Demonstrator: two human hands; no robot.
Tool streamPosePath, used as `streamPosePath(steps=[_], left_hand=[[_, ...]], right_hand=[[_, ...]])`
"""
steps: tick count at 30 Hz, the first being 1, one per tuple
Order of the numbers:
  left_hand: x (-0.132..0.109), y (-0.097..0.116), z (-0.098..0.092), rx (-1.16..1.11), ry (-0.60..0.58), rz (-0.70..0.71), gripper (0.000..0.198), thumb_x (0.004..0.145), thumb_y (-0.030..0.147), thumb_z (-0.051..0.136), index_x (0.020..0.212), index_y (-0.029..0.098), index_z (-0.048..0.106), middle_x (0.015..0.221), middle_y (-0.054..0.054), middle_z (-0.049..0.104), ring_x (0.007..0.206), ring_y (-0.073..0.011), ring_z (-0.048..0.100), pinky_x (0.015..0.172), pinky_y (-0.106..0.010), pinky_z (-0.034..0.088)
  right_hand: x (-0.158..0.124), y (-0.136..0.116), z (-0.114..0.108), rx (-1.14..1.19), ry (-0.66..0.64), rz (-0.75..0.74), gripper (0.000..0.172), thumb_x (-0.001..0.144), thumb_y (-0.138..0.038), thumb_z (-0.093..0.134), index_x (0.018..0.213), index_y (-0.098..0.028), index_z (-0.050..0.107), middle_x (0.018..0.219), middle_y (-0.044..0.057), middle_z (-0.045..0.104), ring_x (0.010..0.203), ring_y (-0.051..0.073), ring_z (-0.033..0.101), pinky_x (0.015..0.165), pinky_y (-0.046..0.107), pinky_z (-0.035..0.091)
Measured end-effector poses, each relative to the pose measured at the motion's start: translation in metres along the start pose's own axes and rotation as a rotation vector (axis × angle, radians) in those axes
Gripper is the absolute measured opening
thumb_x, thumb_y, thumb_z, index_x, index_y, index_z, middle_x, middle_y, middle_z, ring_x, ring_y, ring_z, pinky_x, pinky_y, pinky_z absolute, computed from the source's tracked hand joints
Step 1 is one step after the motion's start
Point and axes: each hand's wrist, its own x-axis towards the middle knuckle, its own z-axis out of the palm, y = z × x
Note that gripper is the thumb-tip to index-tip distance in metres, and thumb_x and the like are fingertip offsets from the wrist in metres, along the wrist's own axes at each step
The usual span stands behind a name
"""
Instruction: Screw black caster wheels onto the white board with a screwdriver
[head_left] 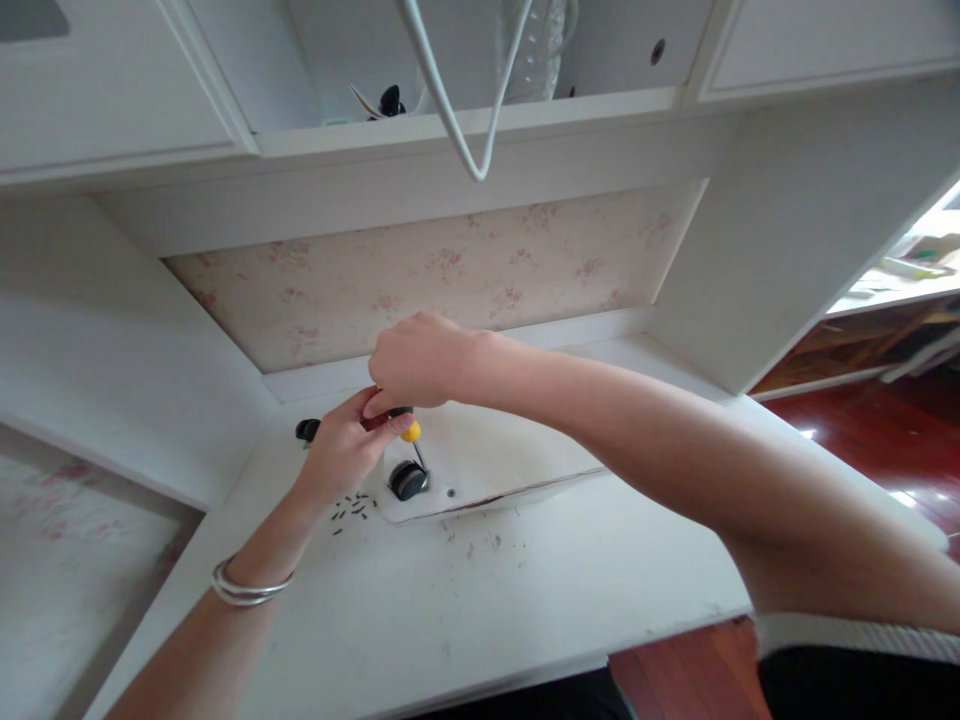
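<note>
A screwdriver (410,431) with a yellow and black handle stands nearly upright, its thin shaft reaching down beside a black caster wheel (407,480). Around the top of its handle my right hand (420,362) is closed, bent over from above. My left hand (349,440) wraps its thumb and fingers round the handle lower down; the fingers partly hide it. The caster sits on a white board (480,455) that lies on the white desk top. A screw head (451,492) shows in the board to the right of the wheel.
Several small dark screws (352,510) lie scattered left of the board. Another black caster (307,430) is behind my left hand. A white cable (480,172) hangs from the shelf (465,125) above. White side panels (795,230) enclose the desk top (525,590).
</note>
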Motion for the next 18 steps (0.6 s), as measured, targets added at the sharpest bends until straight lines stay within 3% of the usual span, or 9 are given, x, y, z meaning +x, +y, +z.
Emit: streamPosePath(steps=[4,7,11,14,18], left_hand=[[-0.001,-0.001,-0.001,-0.148,-0.072,0.033,0.035,0.08,0.046,0.068,0.101,0.02,0.061,0.086,-0.002,0.069,0.076,-0.0176,0.062,0.069,-0.029,0.047],[-0.001,0.003,-0.001,0.012,0.062,0.001,0.039,0.073,0.05,0.074,0.093,0.02,0.059,0.067,0.004,0.058,0.059,-0.014,0.05,0.056,-0.027,0.039],[-0.002,0.011,0.0,0.214,0.207,-0.065,0.039,0.065,0.053,0.078,0.076,0.021,0.057,0.054,0.007,0.045,0.051,-0.0118,0.04,0.052,-0.027,0.033],[0.0,0.008,-0.002,0.188,0.166,-0.073,0.034,0.068,0.051,0.076,0.071,0.021,0.059,0.055,0.006,0.05,0.052,-0.012,0.043,0.053,-0.028,0.033],[0.003,0.0,-0.005,-0.055,0.05,-0.087,0.027,0.072,0.044,0.074,0.084,0.02,0.068,0.072,0.001,0.065,0.066,-0.0152,0.056,0.061,-0.028,0.041]], right_hand=[[0.0,-0.004,0.0,-0.01,0.014,0.036,0.044,0.093,-0.048,0.047,0.084,-0.016,0.075,0.086,0.014,0.072,0.084,0.028,0.068,0.067,0.038,0.05],[0.001,-0.006,-0.001,0.003,0.029,0.038,0.039,0.091,-0.044,0.049,0.084,-0.016,0.075,0.087,0.014,0.073,0.083,0.027,0.068,0.065,0.037,0.05],[0.003,-0.008,0.0,-0.004,0.06,0.065,0.037,0.091,-0.041,0.049,0.089,-0.016,0.076,0.092,0.015,0.073,0.085,0.027,0.068,0.065,0.036,0.05],[0.004,-0.008,0.002,-0.013,0.065,0.108,0.035,0.092,-0.037,0.048,0.09,-0.015,0.075,0.094,0.016,0.073,0.087,0.027,0.068,0.067,0.036,0.051],[0.002,-0.007,0.006,0.011,0.081,0.147,0.033,0.092,-0.034,0.046,0.09,-0.015,0.074,0.091,0.017,0.073,0.089,0.028,0.068,0.07,0.038,0.051]])
